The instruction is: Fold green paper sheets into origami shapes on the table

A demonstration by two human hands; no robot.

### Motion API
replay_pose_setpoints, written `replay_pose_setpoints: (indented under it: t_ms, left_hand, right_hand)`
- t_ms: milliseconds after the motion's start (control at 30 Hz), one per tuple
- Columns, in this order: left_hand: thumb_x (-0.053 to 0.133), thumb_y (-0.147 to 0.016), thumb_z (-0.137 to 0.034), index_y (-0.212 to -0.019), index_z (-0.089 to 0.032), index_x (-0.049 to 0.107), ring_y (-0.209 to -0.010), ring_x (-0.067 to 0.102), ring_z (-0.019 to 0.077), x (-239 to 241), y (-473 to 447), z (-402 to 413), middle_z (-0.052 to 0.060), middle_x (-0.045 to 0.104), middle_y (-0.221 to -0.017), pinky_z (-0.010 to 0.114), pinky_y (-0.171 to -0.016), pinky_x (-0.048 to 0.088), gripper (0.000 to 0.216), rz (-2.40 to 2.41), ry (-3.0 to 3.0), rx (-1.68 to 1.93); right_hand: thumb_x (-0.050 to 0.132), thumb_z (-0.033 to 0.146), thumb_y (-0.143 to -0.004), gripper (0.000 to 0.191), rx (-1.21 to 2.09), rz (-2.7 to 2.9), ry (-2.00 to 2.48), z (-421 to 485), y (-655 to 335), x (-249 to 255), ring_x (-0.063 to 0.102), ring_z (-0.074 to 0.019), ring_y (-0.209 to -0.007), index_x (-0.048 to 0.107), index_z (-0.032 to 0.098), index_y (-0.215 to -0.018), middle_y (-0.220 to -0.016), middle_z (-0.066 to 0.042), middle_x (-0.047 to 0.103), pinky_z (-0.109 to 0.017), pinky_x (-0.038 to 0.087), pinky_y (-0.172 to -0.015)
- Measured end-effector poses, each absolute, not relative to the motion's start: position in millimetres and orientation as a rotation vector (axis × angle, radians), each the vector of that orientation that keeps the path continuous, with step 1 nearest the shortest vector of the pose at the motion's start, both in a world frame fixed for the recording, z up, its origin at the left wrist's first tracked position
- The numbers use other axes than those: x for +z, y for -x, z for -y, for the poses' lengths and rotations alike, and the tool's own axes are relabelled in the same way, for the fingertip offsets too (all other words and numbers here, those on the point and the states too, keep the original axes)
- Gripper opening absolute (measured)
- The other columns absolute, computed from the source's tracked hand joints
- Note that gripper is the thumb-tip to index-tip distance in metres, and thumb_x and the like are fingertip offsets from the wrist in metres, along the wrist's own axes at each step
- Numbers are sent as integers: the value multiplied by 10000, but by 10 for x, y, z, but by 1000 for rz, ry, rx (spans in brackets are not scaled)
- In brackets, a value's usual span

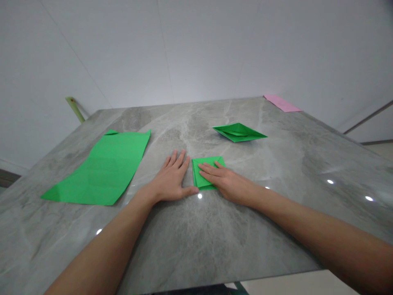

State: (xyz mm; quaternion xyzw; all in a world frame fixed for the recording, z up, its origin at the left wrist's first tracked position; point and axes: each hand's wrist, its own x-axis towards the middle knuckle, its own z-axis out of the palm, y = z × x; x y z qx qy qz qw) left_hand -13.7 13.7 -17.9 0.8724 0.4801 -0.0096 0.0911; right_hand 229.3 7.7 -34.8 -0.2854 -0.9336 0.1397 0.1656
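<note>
A small folded square of green paper [211, 162] lies flat on the table in front of me. My right hand [225, 180] rests on it with the fingers stretched out, covering its right and middle part. Just to its left, my left hand [173, 178] lies flat on the tabletop with fingers spread. The left thumb reaches toward the paper's lower left corner; whether it touches the edge I cannot tell. Beyond my right hand sits a folded green paper boat shape [239, 132], pointed at both ends.
On the left lies a large green paper sheet [106, 168] with curled corners. A pink paper [282, 103] is at the back right edge of the grey marble-look table [190, 241]. A white wall [196, 53] rises behind. A yellow-green strip [74, 108] stands past the back left edge.
</note>
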Motion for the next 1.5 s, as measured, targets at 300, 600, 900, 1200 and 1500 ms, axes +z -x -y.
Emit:
replay_pose_setpoints:
  t_ms: [300,600,900,1200,1500]
  left_hand:
    - [520,-769,-774,-1554,-82,173,-1476,4,441,-127,143,-139,202,70,-1619,585,-1160,127,1102,-1373,-2585,-73]
    - [575,-834,-543,-1556,-135,184,-1486,-12,402,-90,141,-142,163,57,-1627,591,-1166,92,917,-1365,-2491,-74]
    - [606,-827,-517,-1574,-207,108,-1489,-36,384,-77,109,-136,126,36,-1637,583,-1174,61,951,-1400,-2440,-75]
    - [586,-819,-546,-1572,-222,140,-1490,-47,383,-56,95,-145,105,-1,-1639,571,-1175,58,933,-1411,-2440,-134]
    - [575,-834,-539,-1574,-233,115,-1486,-41,397,-59,96,-141,108,0,-1640,588,-1167,63,924,-1395,-2458,-126]
  right_hand:
    - [408,-57,-831,579,347,2643,838,-54,-2220,-377,384,-283,-1407,529,100,-1376,-1493,-201,427,-543,329,-1158]
    - [410,-69,-793,617,285,2675,877,-57,-2232,-367,379,-274,-1408,518,94,-1379,-1496,-199,429,-509,332,-1166]
    - [386,-82,-779,611,321,2698,868,-35,-2198,-329,346,-290,-1423,524,31,-1364,-1491,-227,425,-520,315,-1172]
    - [373,-69,-820,563,256,2766,837,-36,-2184,-309,337,-308,-1423,526,11,-1355,-1481,-238,432,-535,339,-1153]
    - [393,-61,-830,562,298,2731,804,-49,-2182,-348,321,-293,-1435,530,49,-1364,-1472,-212,461,-531,341,-1157]
